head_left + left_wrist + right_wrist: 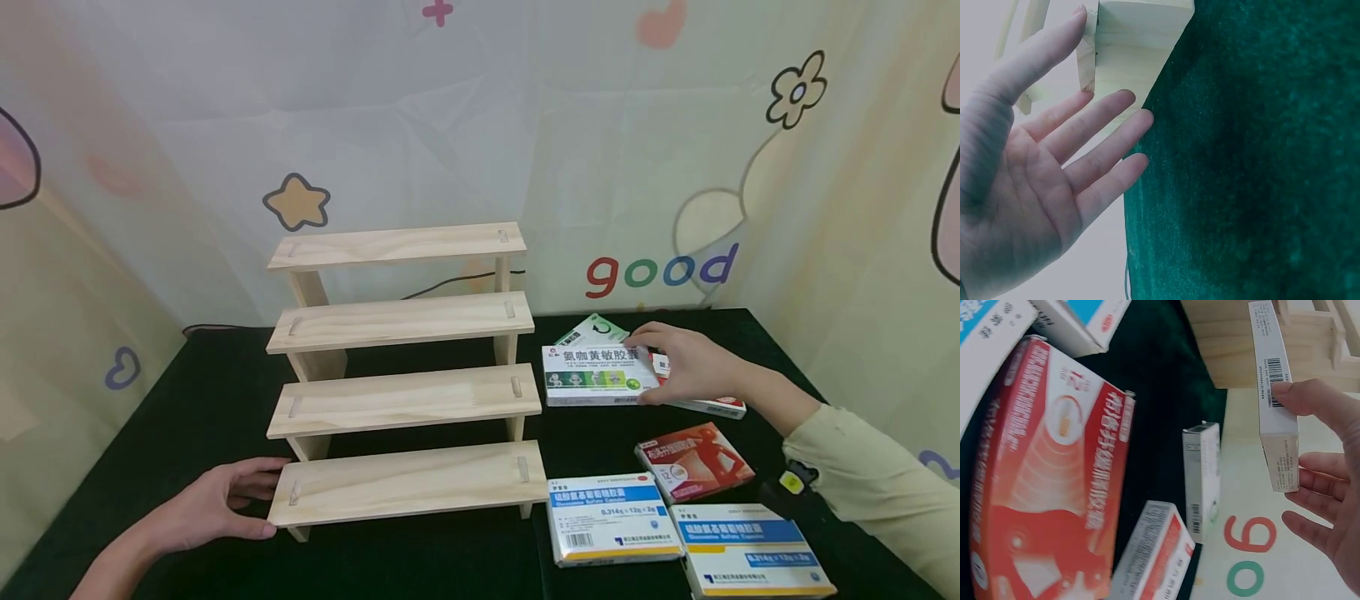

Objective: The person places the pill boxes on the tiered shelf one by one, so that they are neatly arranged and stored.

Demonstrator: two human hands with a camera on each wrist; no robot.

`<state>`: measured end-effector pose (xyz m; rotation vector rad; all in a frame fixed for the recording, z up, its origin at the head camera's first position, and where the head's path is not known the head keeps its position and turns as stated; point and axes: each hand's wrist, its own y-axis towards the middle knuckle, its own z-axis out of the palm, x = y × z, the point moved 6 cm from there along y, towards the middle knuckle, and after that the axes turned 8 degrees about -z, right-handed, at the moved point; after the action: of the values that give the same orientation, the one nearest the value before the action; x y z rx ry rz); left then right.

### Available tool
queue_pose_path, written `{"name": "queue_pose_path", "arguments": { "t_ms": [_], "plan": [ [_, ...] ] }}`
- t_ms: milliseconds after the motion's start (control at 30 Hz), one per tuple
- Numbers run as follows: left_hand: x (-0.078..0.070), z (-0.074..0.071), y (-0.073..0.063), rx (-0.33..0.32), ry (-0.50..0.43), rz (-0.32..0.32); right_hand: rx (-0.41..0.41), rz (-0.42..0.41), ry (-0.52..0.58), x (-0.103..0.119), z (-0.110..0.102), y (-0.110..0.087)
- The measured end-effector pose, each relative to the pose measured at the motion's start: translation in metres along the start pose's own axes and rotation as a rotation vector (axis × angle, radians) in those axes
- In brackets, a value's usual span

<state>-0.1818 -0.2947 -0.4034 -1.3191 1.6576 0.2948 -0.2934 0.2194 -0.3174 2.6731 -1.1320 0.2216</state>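
My right hand [693,362] pinches a white medicine box [596,375] by its right end, thumb on one side and fingers on the other. In the right wrist view that box [1269,375] is lifted above the cloth, its narrow barcode side showing. A green-and-white box [596,329] and a red-and-white box [712,407] lie behind and beneath it. My left hand [217,504] is at the left end of the wooden tiered shelf [408,483], thumb and fingertips right at the lowest step's edge. In the left wrist view its fingers are spread and loosely extended, with nothing gripped.
Right of the shelf lie a red box [697,462] and two blue-and-white boxes, one nearer the shelf [611,521] and one farther right [753,554]. Dark green cloth [420,567] covers the table. A printed curtain [420,108] hangs behind, with a thin black cable [457,283] before it.
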Motion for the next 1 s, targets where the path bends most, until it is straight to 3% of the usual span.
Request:
{"name": "queue_pose_path", "arguments": {
  "t_ms": [367,733,1000],
  "plan": [
    [0.001,0.0,0.0,0.004,-0.006,0.012,-0.035,-0.009,-0.042,0.003,-0.029,0.001],
    [0.0,0.001,0.001,-0.001,0.0,0.007,-0.071,-0.069,-0.042,0.008,-0.056,0.006],
    [-0.001,0.0,0.001,-0.006,-0.002,0.007,-0.142,-0.08,-0.018,0.013,-0.08,0.016]
  ]
}}
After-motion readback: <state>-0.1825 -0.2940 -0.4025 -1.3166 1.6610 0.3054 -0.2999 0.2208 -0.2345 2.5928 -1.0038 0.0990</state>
